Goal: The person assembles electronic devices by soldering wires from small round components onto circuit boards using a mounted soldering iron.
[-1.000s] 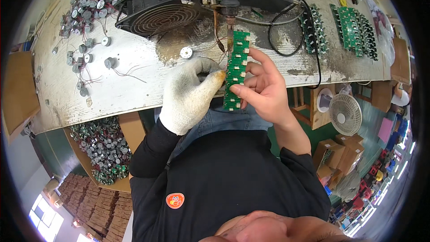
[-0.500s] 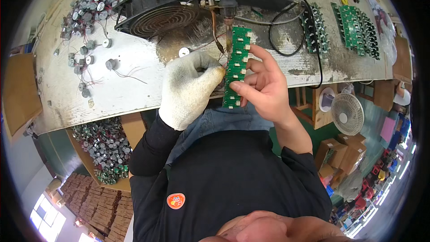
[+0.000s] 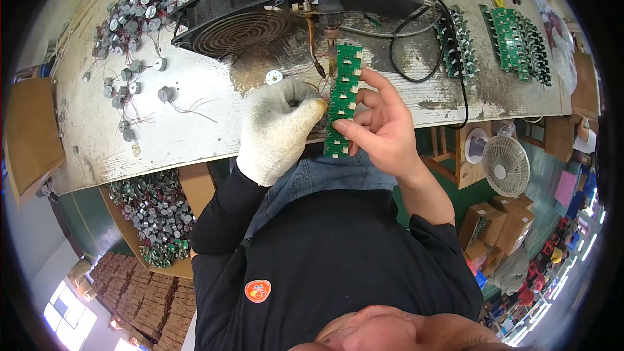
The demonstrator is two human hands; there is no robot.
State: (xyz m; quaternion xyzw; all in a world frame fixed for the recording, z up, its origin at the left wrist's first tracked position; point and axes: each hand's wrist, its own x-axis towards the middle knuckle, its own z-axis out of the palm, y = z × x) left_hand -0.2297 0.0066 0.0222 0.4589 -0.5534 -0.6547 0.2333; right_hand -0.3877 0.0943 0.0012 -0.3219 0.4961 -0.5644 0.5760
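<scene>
My right hand (image 3: pixel 385 127), bare, holds a long green circuit board (image 3: pixel 343 101) upright between thumb and fingers. Small white connectors run along the board's right side. My left hand (image 3: pixel 276 127) wears a whitish knitted glove and is closed in a pinch at the board's left edge. Thin reddish wires (image 3: pixel 323 84) show just above its fingertips, but what the pinch covers is mostly hidden. Beyond the glove lies a small round white-faced component (image 3: pixel 274 77). A soldering iron's tip (image 3: pixel 332 58) points down beside the board's upper end, with a bent copper-coloured tube (image 3: pixel 313 49) to its left.
Left of the tube stands a black fan (image 3: pixel 240 29). A heap of round wired components (image 3: pixel 146 3) covers the far left of the worktable (image 3: pixel 188 136). Rows of circuit boards (image 3: pixel 513 42) lie at the right, past a black cable (image 3: pixel 463 84). Below the left edge sits a filled carton (image 3: pixel 153 221).
The circuit board's upper end has come slightly nearer to me, away from the iron's base. My gloved left hand has shifted a little to the right; both hands keep their grip.
</scene>
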